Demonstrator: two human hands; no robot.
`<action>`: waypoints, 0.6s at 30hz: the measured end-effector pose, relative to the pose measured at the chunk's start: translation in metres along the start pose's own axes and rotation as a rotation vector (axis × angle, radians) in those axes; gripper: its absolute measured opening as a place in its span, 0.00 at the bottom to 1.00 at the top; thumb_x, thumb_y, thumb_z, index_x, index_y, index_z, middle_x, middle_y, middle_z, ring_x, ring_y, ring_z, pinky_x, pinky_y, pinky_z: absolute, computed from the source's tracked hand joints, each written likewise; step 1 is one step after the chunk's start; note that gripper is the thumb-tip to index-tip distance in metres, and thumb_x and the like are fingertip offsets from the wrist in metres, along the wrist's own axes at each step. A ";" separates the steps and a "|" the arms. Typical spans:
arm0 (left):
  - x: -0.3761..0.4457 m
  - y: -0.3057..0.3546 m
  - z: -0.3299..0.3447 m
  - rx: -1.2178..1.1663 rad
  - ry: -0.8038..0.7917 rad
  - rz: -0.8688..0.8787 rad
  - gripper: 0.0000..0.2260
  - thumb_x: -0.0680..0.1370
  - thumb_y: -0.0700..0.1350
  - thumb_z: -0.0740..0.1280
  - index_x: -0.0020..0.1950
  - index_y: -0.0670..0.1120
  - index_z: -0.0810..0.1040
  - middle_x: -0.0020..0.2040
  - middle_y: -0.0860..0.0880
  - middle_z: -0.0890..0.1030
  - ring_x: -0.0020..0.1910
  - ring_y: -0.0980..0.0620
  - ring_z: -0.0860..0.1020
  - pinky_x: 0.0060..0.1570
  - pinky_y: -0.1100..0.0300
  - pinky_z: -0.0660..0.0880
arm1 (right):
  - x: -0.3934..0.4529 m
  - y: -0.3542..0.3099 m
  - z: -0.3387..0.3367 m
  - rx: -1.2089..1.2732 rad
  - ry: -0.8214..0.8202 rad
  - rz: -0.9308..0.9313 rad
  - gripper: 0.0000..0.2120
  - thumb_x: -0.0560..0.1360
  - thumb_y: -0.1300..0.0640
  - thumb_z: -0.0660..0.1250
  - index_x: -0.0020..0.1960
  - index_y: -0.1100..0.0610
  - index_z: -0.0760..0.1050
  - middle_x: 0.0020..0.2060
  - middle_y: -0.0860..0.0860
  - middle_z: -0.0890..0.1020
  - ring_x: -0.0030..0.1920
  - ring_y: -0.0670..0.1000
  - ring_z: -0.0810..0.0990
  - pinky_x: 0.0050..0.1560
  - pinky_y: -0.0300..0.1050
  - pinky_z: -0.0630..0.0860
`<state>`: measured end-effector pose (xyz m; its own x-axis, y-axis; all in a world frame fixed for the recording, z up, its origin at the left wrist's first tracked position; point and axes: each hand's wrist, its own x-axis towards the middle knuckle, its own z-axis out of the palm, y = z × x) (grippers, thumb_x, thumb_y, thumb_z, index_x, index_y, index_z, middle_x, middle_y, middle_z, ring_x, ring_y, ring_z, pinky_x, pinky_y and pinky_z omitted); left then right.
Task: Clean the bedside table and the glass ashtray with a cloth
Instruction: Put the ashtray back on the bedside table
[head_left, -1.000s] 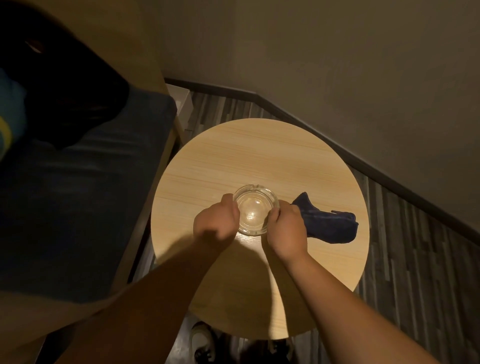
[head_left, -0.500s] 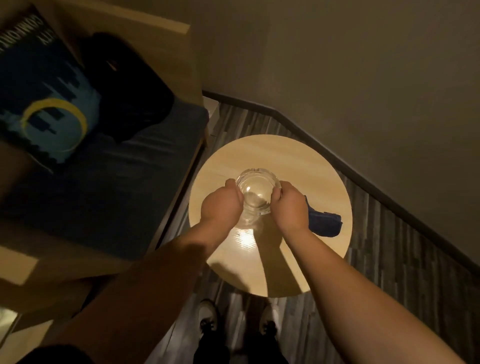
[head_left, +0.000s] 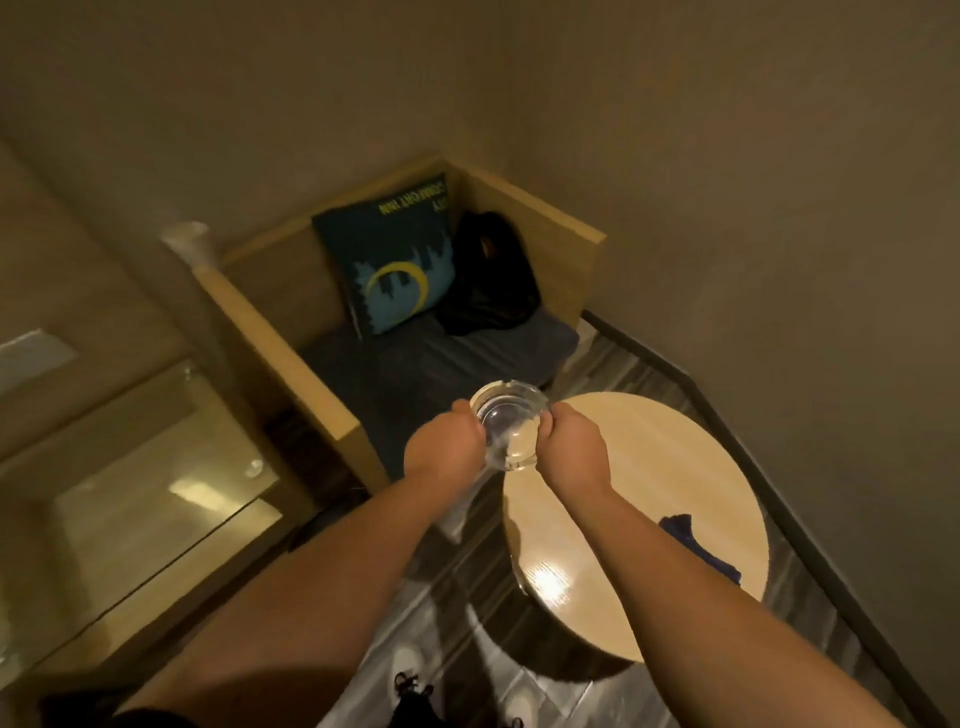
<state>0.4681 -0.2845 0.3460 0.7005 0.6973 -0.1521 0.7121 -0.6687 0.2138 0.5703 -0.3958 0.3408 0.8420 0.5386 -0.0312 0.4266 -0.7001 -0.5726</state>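
Right forearm lies across the dark cloth (head_left: 698, 545), so only two scraps of it show on the round table (head_left: 675, 467); the table's near-left rim is under that same arm; fingers of the left hand (head_left: 444, 449) and right hand (head_left: 571, 449) curl behind the glass ashtray (head_left: 511, 426), out of sight, thumbs only on the rim; both upper arms run off the bottom edge; shoes at the bottom are cut and smeared; cushion (head_left: 397, 260) lettering reads upside down, partly too soft to make out; the black bundle (head_left: 488, 280) beside it is too dark to identify.
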 end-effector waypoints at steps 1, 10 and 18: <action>-0.011 -0.017 -0.010 0.007 0.017 -0.040 0.08 0.78 0.42 0.62 0.56 0.41 0.69 0.38 0.47 0.76 0.31 0.50 0.71 0.26 0.58 0.63 | -0.005 -0.018 0.004 0.012 -0.031 -0.048 0.14 0.81 0.53 0.55 0.50 0.57 0.77 0.43 0.55 0.81 0.40 0.56 0.78 0.42 0.49 0.77; -0.117 -0.203 -0.071 -0.268 0.277 -0.375 0.06 0.80 0.48 0.59 0.53 0.46 0.71 0.47 0.45 0.81 0.46 0.42 0.80 0.41 0.51 0.74 | -0.080 -0.194 0.085 0.085 -0.361 -0.377 0.15 0.81 0.52 0.53 0.49 0.59 0.76 0.46 0.57 0.81 0.46 0.57 0.78 0.45 0.48 0.74; -0.203 -0.381 -0.073 -0.332 0.410 -0.602 0.13 0.82 0.51 0.51 0.53 0.48 0.72 0.39 0.50 0.78 0.34 0.53 0.75 0.31 0.58 0.69 | -0.185 -0.329 0.195 0.196 -0.591 -0.442 0.14 0.81 0.53 0.54 0.44 0.55 0.76 0.38 0.53 0.80 0.39 0.53 0.79 0.41 0.53 0.79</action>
<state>0.0506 -0.1523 0.3657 0.0816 0.9965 0.0201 0.8660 -0.0809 0.4934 0.2091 -0.1735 0.3754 0.2661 0.9494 -0.1669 0.5703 -0.2946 -0.7668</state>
